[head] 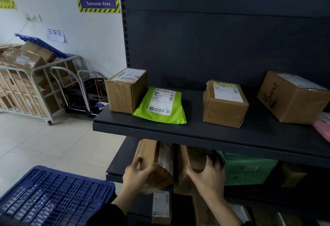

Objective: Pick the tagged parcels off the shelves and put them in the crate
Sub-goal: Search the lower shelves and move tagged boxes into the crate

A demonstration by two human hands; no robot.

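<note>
Two hands were at work on the lower shelf (114, 170). Your left hand (138, 174) gripped a box (151, 154), thumb up its left face and fingers curled over the near corner. That box was plain brown cardboard, stood on end and leaning, with a white label on its right face, the print too blurred to read. Its near end hung out past the shelf's front edge, and its top was cut off by the upper shelf (196, 132). Your right hand (208, 175) lay spread on a brown parcel (192, 156) just right of the box, thumb splayed left, fingers bent over the top. Blur hid whether it had truly clamped on, so I cannot tell you. A green bag (248, 170) sat just right of that parcel, its upper part also hidden under the upper shelf. The crate (57, 195), blue slotted plastic, sat at your lower left beside your left forearm, its near side cut off by the frame. I could not tell whether you saw its floor or its underside. On the upper shelf lay a lime mailer (160, 106) with its label up, touching a carton (125, 91) on its left. Something pink (323, 129) was cut off at the right edge.
</note>
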